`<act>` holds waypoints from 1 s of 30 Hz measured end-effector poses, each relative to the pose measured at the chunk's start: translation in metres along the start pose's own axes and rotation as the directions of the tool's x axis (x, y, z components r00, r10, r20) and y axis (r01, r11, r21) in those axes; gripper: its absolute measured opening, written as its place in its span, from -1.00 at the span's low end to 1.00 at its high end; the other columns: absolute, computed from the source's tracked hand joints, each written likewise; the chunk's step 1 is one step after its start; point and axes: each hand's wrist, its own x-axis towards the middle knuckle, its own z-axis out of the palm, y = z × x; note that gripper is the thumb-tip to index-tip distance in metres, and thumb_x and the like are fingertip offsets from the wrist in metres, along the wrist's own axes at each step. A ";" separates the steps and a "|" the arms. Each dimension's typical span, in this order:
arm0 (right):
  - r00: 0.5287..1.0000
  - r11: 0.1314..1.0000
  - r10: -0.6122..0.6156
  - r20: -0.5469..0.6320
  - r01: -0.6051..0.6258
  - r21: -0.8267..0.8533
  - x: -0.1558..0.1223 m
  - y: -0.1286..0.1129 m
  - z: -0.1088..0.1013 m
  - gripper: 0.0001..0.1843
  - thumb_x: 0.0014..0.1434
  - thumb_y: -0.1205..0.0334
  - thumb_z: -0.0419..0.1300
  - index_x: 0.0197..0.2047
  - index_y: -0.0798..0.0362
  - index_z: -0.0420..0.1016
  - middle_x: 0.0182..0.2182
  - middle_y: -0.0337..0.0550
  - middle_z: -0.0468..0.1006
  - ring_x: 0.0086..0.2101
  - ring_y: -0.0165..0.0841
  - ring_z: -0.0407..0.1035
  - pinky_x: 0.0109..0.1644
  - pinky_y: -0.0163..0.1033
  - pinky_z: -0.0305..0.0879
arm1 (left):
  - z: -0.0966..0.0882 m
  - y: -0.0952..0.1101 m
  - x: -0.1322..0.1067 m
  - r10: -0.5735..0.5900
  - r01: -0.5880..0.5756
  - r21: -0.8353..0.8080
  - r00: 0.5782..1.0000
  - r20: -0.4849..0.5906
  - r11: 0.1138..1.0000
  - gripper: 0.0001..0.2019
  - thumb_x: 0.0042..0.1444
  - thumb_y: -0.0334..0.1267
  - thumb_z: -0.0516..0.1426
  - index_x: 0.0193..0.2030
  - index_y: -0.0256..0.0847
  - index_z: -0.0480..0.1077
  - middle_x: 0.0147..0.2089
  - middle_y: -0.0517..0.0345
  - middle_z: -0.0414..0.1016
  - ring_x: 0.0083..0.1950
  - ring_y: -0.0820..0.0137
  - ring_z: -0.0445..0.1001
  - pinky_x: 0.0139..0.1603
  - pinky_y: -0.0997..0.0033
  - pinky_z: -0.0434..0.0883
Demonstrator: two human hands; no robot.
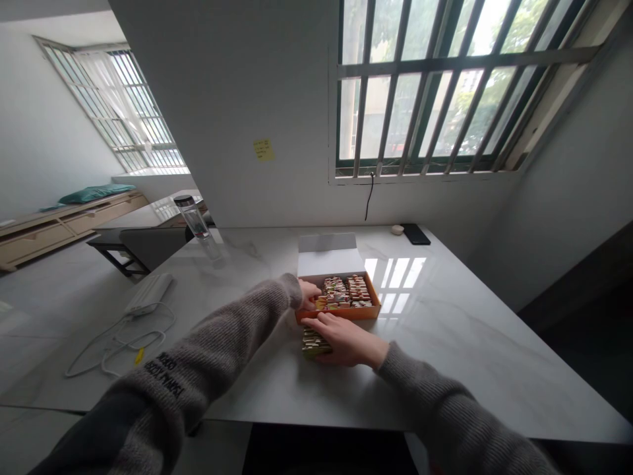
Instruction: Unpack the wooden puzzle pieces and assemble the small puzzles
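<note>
An orange box (337, 315) with its white lid (330, 254) folded back stands on the table. Rows of thin cardboard pieces (346, 290), packed on edge and looking like puzzle pieces, fill it. My left hand (309, 295) reaches into the box's left end, fingers bent and closed at the pieces; its fingertips are partly hidden. In front of the box, my right hand (345, 338) is closed over a row of greenish-edged cardboard pieces (312, 342) on the tabletop. Its thumb side faces the box, and the palm hides the row's right end.
The marble-patterned table (459, 369) carries a white power strip (148, 295) with a looped cable (131, 343) at left. A glass bottle (192, 218) stands at the far left corner. A black phone (416, 234) and a small pale object (397, 229) lie at the back right.
</note>
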 end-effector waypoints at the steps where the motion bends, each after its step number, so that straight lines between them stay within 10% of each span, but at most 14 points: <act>1: 1.000 1.000 0.004 0.000 -0.004 0.007 0.000 0.000 0.000 -0.12 0.09 0.11 0.37 0.40 0.07 0.12 -0.01 0.07 0.44 0.01 -0.05 0.39 0.10 0.00 0.37 | -0.006 0.000 -0.004 0.012 -0.012 -0.039 1.000 -0.005 0.999 -0.79 0.03 -0.13 0.25 -0.43 -0.19 0.36 -0.47 0.21 0.45 -0.33 0.34 0.45 -0.17 0.36 0.37; 6: 1.000 0.998 0.028 -0.012 -0.027 0.052 -0.001 0.002 0.003 -0.12 0.09 0.12 0.37 0.40 0.03 0.11 -0.04 0.02 0.43 -0.03 -0.10 0.38 0.08 -0.04 0.37 | -0.022 -0.004 -0.034 0.043 -0.090 -0.343 0.989 -0.142 0.935 -0.71 0.26 -0.16 0.08 0.04 -0.25 0.24 -0.34 0.19 0.47 -0.47 0.48 0.41 -0.40 0.47 0.40; 10: 0.999 0.994 0.026 -0.030 -0.023 0.105 -0.003 0.004 0.006 -0.10 0.07 0.18 0.35 0.41 0.03 0.09 0.00 0.03 0.40 0.01 -0.08 0.36 0.14 -0.03 0.34 | -0.009 0.000 -0.063 -0.006 -0.269 -0.752 0.940 -0.341 0.601 -0.49 0.08 0.02 0.30 0.00 -0.26 0.27 -0.41 0.25 0.45 -0.60 0.55 0.34 -0.56 0.51 0.36; 16: 1.000 0.966 -0.010 -0.024 0.016 0.259 -0.006 0.005 0.003 -0.04 -0.03 0.38 0.29 0.42 0.03 0.06 0.11 0.06 0.33 0.12 -0.09 0.29 0.26 0.01 0.26 | 0.029 0.021 -0.111 -0.239 -0.453 -0.860 0.830 -0.503 0.235 -0.57 -0.03 -0.03 0.40 -0.22 -0.26 0.36 -0.43 0.24 0.51 -0.59 0.51 0.43 -0.58 0.49 0.43; 22: 0.997 0.883 0.029 -0.076 0.010 0.468 -0.007 0.010 -0.002 -0.14 0.02 0.38 0.29 0.38 0.04 0.13 0.19 0.07 0.36 0.15 -0.12 0.32 0.28 -0.01 0.24 | 0.062 0.032 -0.148 -0.211 -0.429 -0.902 0.886 -0.413 -0.038 -0.50 -0.08 -0.15 0.45 -0.03 -0.35 0.49 -0.15 -0.05 0.61 -0.29 0.39 0.59 -0.18 0.37 0.58; 26: 0.997 0.823 0.064 -0.050 -0.025 0.567 -0.008 0.013 -0.004 -0.17 0.06 0.39 0.27 0.38 0.05 0.13 0.20 0.07 0.39 0.15 -0.14 0.35 0.26 -0.02 0.28 | 0.071 0.036 -0.151 -0.191 -0.445 -0.895 0.881 -0.432 -0.032 -0.38 -0.16 -0.24 0.49 0.07 -0.32 0.46 -0.15 -0.04 0.62 -0.26 0.41 0.60 -0.11 0.41 0.56; 30: 0.996 0.803 0.082 -0.042 -0.041 0.595 -0.009 0.012 -0.004 -0.15 0.05 0.38 0.29 0.39 0.01 0.13 0.21 0.04 0.40 0.15 -0.12 0.35 0.27 0.01 0.28 | 0.072 0.038 -0.139 -0.296 -0.480 -0.875 0.828 -0.477 0.067 -0.47 -0.10 -0.04 0.45 -0.08 -0.32 0.48 -0.35 0.08 0.60 -0.49 0.43 0.53 -0.45 0.42 0.55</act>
